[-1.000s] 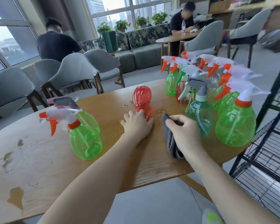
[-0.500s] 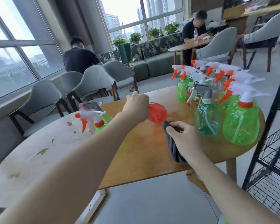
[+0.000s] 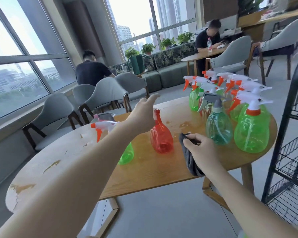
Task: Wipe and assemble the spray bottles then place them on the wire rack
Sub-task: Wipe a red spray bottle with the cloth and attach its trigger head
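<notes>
A red spray bottle without a trigger head stands upright on the wooden table. My left hand hovers just above and to the left of its neck, with the fingers loose and nothing in them. My right hand rests on the table to the right of the red bottle and grips a grey cloth. A green bottle with a white and orange trigger is partly hidden behind my left forearm. A black wire rack stands at the right edge of the view.
Several assembled bottles crowd the table's right end, among them a teal one and a large green one. Wet spots mark the wood behind the red bottle. Grey chairs ring the far side, and two people sit at other tables.
The red bottle lay on its side under my left hand, was lifted, and now stands upright. My left hand has let go of it. The right hand stays on the cloth.
</notes>
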Tool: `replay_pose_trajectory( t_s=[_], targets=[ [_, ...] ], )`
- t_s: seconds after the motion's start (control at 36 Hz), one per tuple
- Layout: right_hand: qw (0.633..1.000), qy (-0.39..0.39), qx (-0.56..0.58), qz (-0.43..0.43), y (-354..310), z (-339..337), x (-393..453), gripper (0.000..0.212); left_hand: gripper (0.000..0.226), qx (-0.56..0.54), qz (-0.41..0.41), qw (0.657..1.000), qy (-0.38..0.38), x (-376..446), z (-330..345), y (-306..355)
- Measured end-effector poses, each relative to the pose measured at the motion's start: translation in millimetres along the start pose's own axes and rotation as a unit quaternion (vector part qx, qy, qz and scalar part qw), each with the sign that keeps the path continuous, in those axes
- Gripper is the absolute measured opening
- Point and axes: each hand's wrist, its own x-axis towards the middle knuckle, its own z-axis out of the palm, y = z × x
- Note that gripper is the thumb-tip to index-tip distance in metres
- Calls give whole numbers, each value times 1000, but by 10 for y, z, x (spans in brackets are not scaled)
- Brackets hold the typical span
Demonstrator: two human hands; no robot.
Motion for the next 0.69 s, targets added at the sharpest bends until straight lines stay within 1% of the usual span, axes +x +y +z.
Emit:
replay_pose_trajectory(
  t_s=[0.06,0.11,0.19,0.33,0.5,0.56,0.61,0.69],
  targets=[
    [1000,0,7,-1,-2,-19,-6,15,108,-78,-40,996,5,-90,93,-92],
    [1000,1,11,-2,-6,-31,6,15,121,-159,-89,983,-21,-194,255,-180],
    [1000,3,21,-5,-24,-12,34,15,127,-250,-123,958,-66,-318,578,-307],
    [1000,-1,22,-12,27,22,108,8,112,-389,-110,911,-79,-307,988,-491],
    [999,-4,8,-36,20,55,220,12,93,-479,-96,871,-52,-241,1130,-593],
    [998,2,11,-59,-32,68,253,15,85,-531,-88,842,-42,-286,1111,-574],
    [996,8,11,-94,-91,84,276,18,80,-588,-84,803,-43,-335,1101,-554],
    [986,17,-23,-161,-152,115,321,14,87,-658,-92,745,-56,-407,1109,-544]
  ],
)
